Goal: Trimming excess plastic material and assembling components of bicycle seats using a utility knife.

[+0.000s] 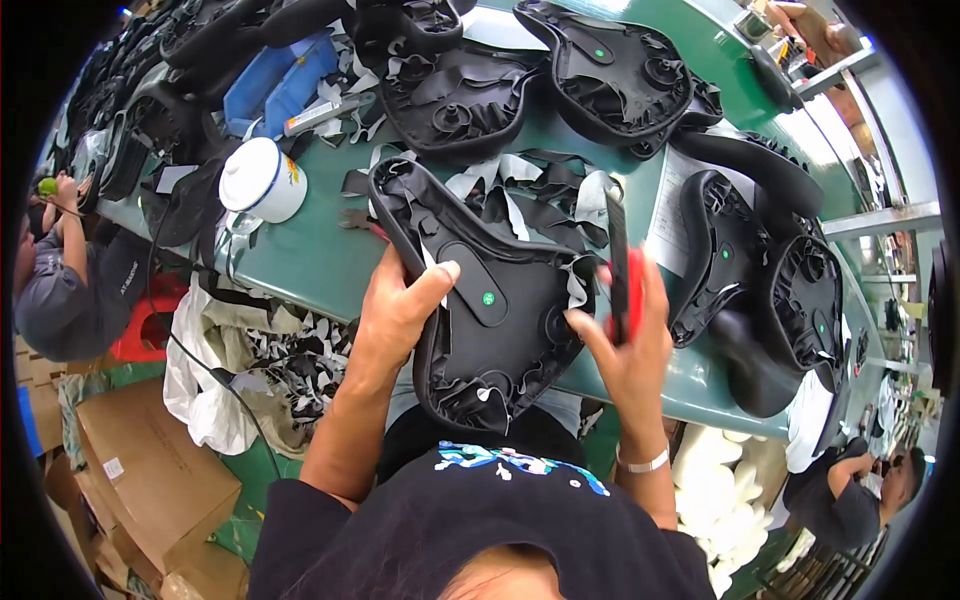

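Note:
A black saddle [530, 275], underside up, is tilted over the near edge of the green table. Its cover is folded inward around the rim, and a small green sticker marks an oval panel on it. My left hand [395, 310] grips its left side, thumb over the rim and fingers hidden beneath. Beside the saddle's right edge, my right hand [635, 370] is closed around a red-and-black tool [620, 270] with a long narrow upper part pointing away from me. Blur hides the tool's exact kind. My right thumb reaches toward the saddle's rim.
More black saddles [625, 80] lie at the back and right [720, 250]. Trimmed strips [540, 190] litter the green table [300, 255]. A white lidded mug [265, 180], blue bins [285, 85] and pliers [362, 222] are at left. Two people work at the sides.

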